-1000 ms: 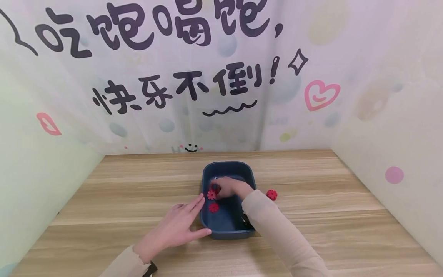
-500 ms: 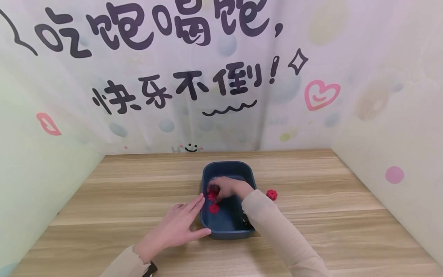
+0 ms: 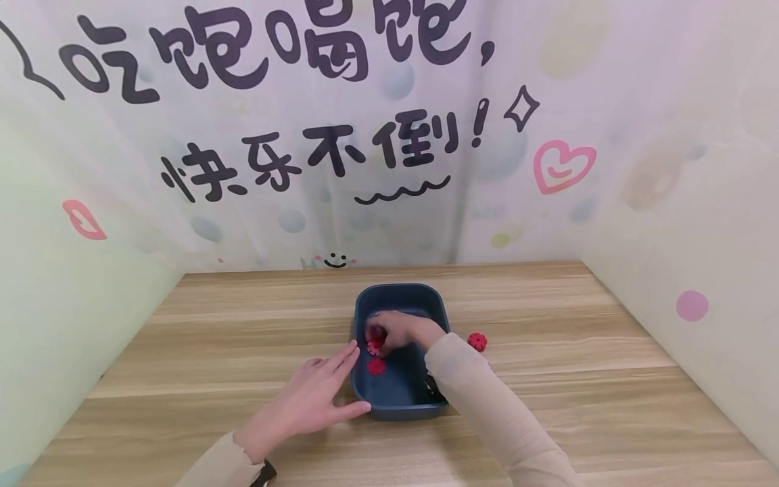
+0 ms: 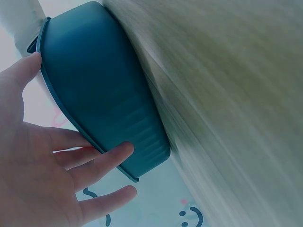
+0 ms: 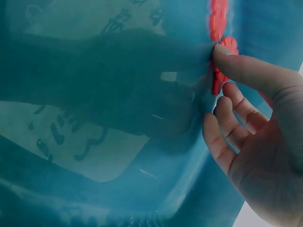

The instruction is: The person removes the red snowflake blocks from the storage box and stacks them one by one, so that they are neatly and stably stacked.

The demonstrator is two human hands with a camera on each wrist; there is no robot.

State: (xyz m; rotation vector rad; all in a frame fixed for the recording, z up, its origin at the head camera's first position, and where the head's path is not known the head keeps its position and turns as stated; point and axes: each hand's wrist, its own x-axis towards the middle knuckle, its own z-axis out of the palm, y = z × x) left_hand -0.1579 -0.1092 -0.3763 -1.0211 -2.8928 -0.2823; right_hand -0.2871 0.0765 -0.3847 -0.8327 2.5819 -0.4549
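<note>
A dark blue bin (image 3: 404,408) stands on the wooden table. My left hand (image 3: 313,396) lies along its left side, thumb and fingertips at the rim; in the left wrist view those fingers are spread over the bin's outer wall. Reaching into the bin, my right hand (image 3: 398,330) has its fingers bent by the left wall. There it pinches a red notched, flower-shaped disc (image 5: 229,45), with the thumb against it and the index finger mostly hidden. Another red disc (image 3: 376,366) lies on the bin floor, nearer to me.
Right of the bin, a red notched piece (image 3: 477,341) sits on the table (image 3: 255,325). A small black item (image 3: 431,387) shows beside the right sleeve at the bin's right wall. A printed curtain (image 3: 389,223) hangs behind the table's back edge.
My right fingers have shifted slightly about the red disc, and it has turned and moved a little toward me. My left hand has kept its place on the bin.
</note>
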